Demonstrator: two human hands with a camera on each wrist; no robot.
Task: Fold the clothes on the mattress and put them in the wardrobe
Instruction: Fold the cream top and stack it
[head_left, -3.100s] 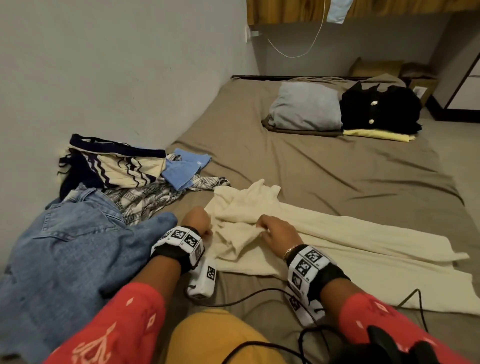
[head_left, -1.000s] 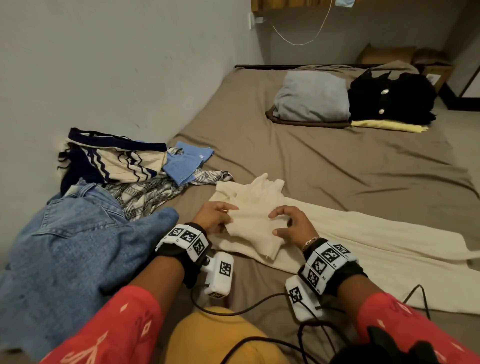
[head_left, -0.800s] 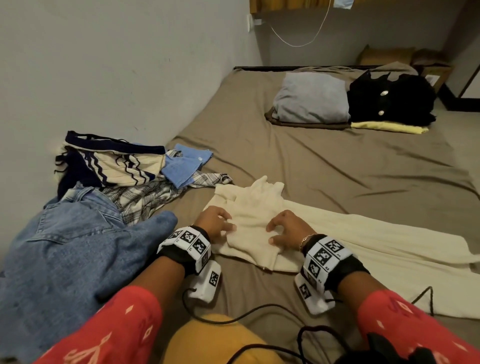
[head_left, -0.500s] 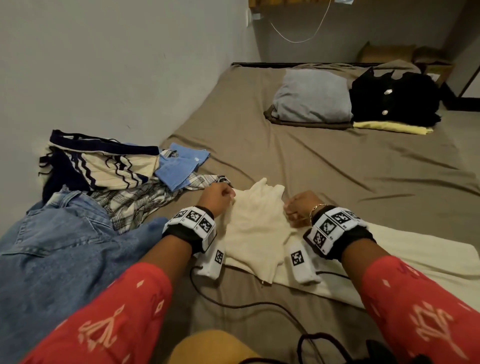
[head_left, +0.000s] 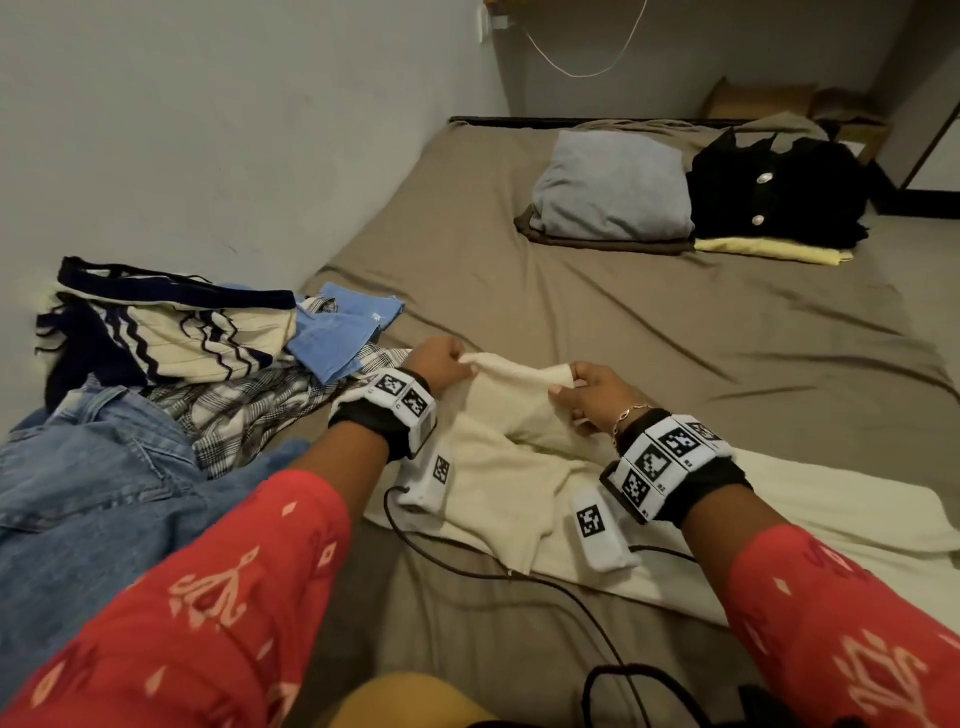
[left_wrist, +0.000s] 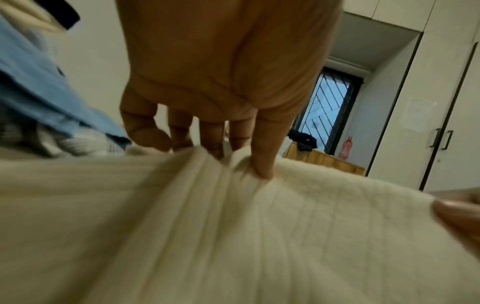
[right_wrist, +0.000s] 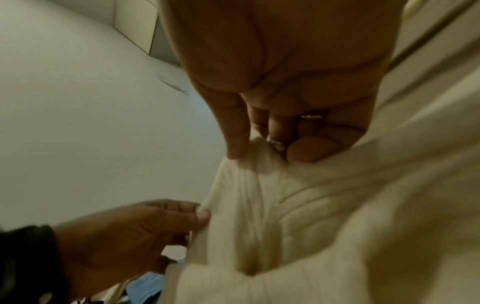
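Observation:
A cream knit garment (head_left: 498, 467) lies across the near part of the brown mattress (head_left: 597, 322), its long lower part stretching off to the right. My left hand (head_left: 441, 364) pinches the left end of its top edge, and my right hand (head_left: 582, 389) pinches the right end. Between them the edge is lifted off the bed and pulled taut. The left wrist view shows my fingers (left_wrist: 262, 164) curled into the cream fabric (left_wrist: 233, 236). In the right wrist view my thumb and fingers (right_wrist: 309, 150) clamp a bunch of the knit (right_wrist: 311, 226).
Unfolded clothes are heaped at the left by the wall: blue jeans (head_left: 88, 499), a plaid shirt (head_left: 244, 410), a light blue piece (head_left: 337, 332), a navy and cream striped knit (head_left: 171, 332). Folded stacks, grey (head_left: 613, 187) and black on yellow (head_left: 779, 192), sit at the far end. White wardrobe doors (left_wrist: 446, 102) stand beyond.
Both hands moved from the garment's middle up to its top edge, took hold of it and lifted it off the mattress, stretching it between them.

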